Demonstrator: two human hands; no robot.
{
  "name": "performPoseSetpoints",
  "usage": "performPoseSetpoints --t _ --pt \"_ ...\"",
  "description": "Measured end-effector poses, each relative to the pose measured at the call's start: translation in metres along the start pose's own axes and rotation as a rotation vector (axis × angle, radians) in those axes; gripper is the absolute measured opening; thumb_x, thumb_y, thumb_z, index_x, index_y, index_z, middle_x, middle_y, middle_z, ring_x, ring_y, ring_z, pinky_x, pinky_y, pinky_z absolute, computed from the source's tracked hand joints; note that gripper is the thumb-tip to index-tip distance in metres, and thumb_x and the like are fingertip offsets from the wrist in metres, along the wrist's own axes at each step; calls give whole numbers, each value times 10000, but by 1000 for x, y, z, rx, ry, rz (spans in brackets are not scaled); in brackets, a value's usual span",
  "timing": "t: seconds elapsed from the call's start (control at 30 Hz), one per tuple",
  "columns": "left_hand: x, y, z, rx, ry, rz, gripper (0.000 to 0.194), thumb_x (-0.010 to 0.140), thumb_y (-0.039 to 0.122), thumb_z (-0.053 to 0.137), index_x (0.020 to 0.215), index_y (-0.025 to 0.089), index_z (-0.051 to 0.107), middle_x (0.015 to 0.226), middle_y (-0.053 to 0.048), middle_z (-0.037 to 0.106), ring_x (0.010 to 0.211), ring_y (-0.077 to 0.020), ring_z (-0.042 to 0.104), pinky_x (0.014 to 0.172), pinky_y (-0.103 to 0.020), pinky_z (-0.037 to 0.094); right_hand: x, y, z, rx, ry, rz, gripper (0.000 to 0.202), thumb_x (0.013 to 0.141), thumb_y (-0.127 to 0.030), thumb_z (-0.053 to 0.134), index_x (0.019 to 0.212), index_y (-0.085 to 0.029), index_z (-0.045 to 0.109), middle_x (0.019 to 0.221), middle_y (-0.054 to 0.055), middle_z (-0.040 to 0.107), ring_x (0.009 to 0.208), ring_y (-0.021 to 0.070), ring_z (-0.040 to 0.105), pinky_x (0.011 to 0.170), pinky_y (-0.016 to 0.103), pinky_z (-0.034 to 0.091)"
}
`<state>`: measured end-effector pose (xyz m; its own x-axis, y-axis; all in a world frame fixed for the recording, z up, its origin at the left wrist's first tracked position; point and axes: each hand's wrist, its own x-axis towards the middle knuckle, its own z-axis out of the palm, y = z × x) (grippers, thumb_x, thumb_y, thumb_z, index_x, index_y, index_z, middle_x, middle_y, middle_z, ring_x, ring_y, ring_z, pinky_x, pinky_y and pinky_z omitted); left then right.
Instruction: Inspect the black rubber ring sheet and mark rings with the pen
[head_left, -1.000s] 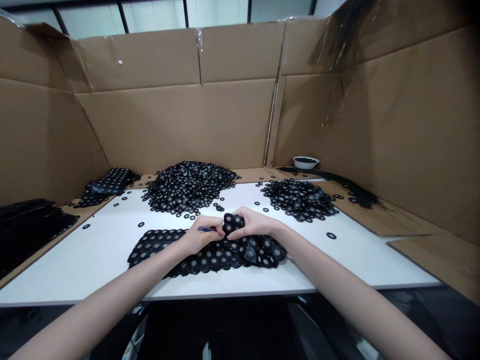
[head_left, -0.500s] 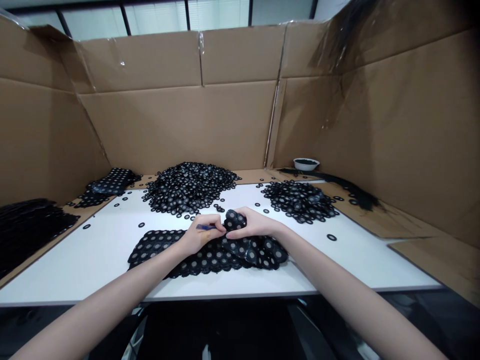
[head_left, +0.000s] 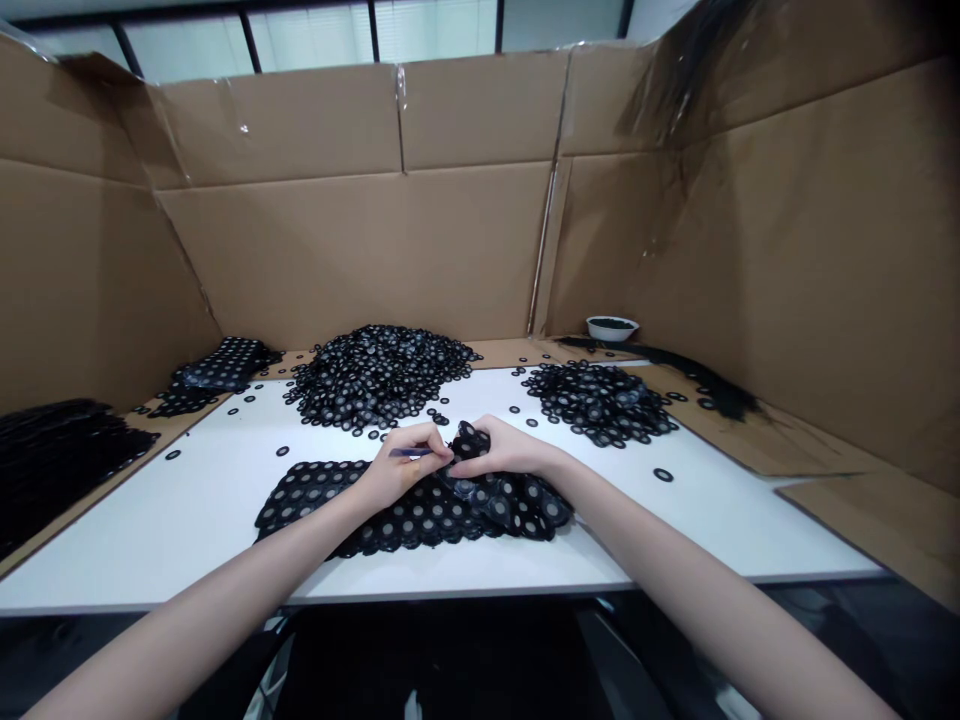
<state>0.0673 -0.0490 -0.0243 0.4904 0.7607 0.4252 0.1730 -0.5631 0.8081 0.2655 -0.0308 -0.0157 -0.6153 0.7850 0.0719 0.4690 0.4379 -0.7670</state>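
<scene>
A strip of joined black rings with pale centres [head_left: 409,525] lies in front of me, its right part bunched and folded up. My left hand [head_left: 409,465] is closed in a pinch on a thin dark blue tool [head_left: 409,452], which runs between thumb and fingers; its tip is hidden. My right hand [head_left: 504,448] grips the raised fold of the strip, thumb in front and fingers behind. Both hands nearly meet at that fold, where the tool's end would be too small to make out.
A big heap of loose black rings [head_left: 382,370] stands at the back, with a smaller heap [head_left: 600,400] to the right. Dark stacked sheets [head_left: 60,465] lie far left. A white bowl [head_left: 613,330] and black strands [head_left: 690,370] are back right. Cardboard walls [head_left: 337,250] enclose the white board [head_left: 150,560].
The raised fold in my right hand has tilted and turned, now showing narrower. My hands have shifted only slightly, the left still pinching the blue tool.
</scene>
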Motion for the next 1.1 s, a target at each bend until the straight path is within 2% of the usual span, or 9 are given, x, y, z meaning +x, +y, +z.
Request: performPoseSetpoints --t 0.17,0.3,0.5,0.8,1.1 --pt "1 -5 -2 -133 30 -85 145 667 223 663 615 128 567 649 -7 577 636 -127 511 611 -238 378 1 -1 0 25 -32 -54 376 624 -497 675 701 -140 587 621 -39 498 593 107 426 564 232 338" --pt "1 -9 -5 -206 105 -87 143 625 184 659 572 132 536 589 13 536 579 -111 475 567 -228 350 0 1 -2 5 -36 -53 358 624 -478 679 718 -141 600 655 -24 542 622 122 459 588 238 361" --pt "1 -6 -3 -181 -2 -122 119 597 169 644 537 125 551 553 11 546 557 -108 456 560 -227 327 0 4 -3 14 -64 -48 355 633 -469 678 724 -135 600 669 -18 554 630 127 474 603 244 378" --pt "0 -6 -3 -78 -63 -100 122 634 171 630 541 121 569 552 16 542 563 -101 440 571 -224 305 0 3 -3 41 -97 -86 361 636 -467 677 759 -132 623 685 -17 572 643 129 488 616 243 393" --pt "1 -6 -4 -223 20 -103 121 583 151 642 518 119 545 530 18 534 545 -101 446 546 -217 312 0 1 -3 6 -93 -69 368 634 -475 679 759 -132 633 665 -17 568 627 127 485 602 242 387"
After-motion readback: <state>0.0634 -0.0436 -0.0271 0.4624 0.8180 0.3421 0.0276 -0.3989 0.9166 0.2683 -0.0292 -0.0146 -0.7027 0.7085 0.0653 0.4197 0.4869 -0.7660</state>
